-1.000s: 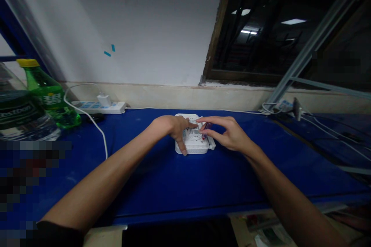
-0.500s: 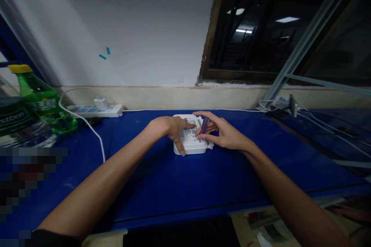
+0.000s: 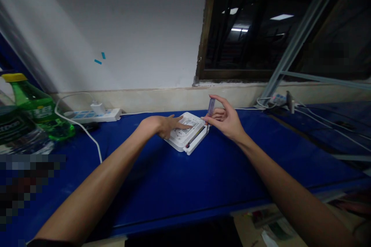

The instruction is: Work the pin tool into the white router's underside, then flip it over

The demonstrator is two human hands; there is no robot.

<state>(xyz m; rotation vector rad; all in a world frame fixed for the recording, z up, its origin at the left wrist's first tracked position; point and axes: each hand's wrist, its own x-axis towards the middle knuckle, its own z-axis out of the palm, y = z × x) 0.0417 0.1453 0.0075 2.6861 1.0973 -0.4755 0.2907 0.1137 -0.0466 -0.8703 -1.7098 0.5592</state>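
**Hands at work on a white socket panel**

Screwdriver [image 3: 210, 109] upright in the right hand [image 3: 224, 119], its purple handle pinched between thumb and fingers in a closed grip, the tip angled down to the far right edge of a white socket panel [image 3: 185, 136]. The panel lies at the middle of the blue worktop [image 3: 174, 185], turned at a slant, with its right edge apparently lifted a little off a base beneath; the detail is too small to be sure. The left hand [image 3: 162, 125] lies flat on the panel's left part, fingers spread and open, holding nothing but seemingly pressing down, probably to keep the panel from sliding under the tool. At the far left, against the wall, a white power strip [image 3: 92, 115] carries a plugged-in charger [image 3: 97, 107], its white cable [image 3: 87, 133] looping towards the near edge. A green bottle [image 3: 36, 110] with a yellow cap stands at the left beside a larger clear bottle [image 3: 14, 133]. More cables [image 3: 275, 102] lie at the far right below a dark window [image 3: 261, 27].
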